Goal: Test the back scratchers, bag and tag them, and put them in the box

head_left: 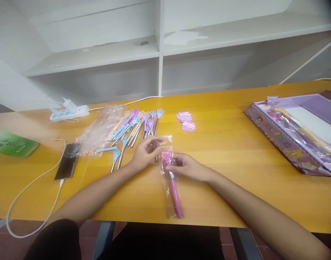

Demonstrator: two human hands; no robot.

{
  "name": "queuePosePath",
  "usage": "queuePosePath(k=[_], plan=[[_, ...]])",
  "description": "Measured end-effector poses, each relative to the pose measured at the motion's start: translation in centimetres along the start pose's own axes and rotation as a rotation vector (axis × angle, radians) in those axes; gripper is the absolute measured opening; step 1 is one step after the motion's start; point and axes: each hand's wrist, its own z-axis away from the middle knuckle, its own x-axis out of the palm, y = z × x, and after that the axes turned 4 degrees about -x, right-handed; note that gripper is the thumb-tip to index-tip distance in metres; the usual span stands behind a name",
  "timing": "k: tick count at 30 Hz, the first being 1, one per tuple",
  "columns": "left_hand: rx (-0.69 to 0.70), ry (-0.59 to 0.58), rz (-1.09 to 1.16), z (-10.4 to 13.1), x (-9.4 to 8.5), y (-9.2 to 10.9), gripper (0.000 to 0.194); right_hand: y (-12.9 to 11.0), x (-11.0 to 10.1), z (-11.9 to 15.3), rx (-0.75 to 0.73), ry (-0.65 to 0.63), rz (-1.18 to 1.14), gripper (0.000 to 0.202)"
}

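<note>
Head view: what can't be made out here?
- Purple box: cut off by the right edge; its contents sit behind glossy wrap.
- Pink packets: print too small to read.
- Green pack: cut by the left edge, blurred.
- Bag top: covered by left hand and right hand, so sealed or open is unclear.
- Phone screen: dark glare.

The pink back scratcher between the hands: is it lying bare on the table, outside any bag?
No, the pink back scratcher sits inside a clear plastic bag, whose top end the left hand and right hand pinch.
</note>
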Motion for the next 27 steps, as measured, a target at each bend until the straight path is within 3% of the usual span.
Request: queuePosePath(k=[7, 12, 19, 27], plan=[[-0.066, -0.031, 0.056, -0.1, 0.1, 0.3, 0.027, 1.5, -0.3, -0.5, -0.159, 0.306, -0.043, 0.056], [-0.084, -0.059, 0.056, 0.0, 0.3, 0.4, 0.027, 1.7, -0.8, -0.5, -0.313, 0.444, 0.263, 0.046], [-0.099, -0.081, 0.05, 0.1, 0.3, 0.6, 0.026, 1.1, -1.5, -0.2, -0.477, 0.422, 0.706, 0.021], [-0.135, -0.059, 0.046, 0.0, 0.4, 0.2, 0.027, 0.8, -1.6, 0.0, -0.534, 0.41, 0.749, 0.017]])
